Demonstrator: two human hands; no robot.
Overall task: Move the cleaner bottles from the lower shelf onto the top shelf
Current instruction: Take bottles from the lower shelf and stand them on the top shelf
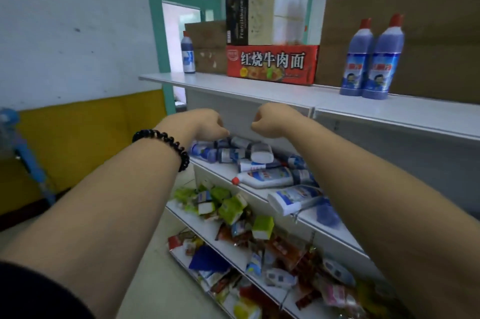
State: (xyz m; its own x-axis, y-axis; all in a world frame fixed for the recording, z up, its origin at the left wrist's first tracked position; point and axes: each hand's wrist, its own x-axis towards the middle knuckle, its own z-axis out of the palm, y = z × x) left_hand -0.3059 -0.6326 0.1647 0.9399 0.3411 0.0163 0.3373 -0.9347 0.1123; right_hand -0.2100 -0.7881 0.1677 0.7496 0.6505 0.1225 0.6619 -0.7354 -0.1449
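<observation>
Lone bottle (188,52) is standing at 11 o'clock on the top shelf (259,90). Left hand (205,124) and right hand (270,121), both curled and gripping nothing, are hovering over heaped bottles (254,162) lying on the lower shelf (218,169) at centre. Red box (271,64) reading "红烧牛肉面" is sitting at 12 o'clock, and two upright bottles (371,59) are standing at 2 o'clock.

The left hand (207,122) and right hand (270,121) hung close together, fingers curled with nothing seen in them, just above a heap of bottles (262,162) lying on the lower shelf (220,170). A black bracelet (166,142) circled the left wrist. On the top shelf (259,90) a pair of blue bottles (381,64) stood touching at the right, a third bottle (188,53) far left, and a red box (271,64) between.
</observation>
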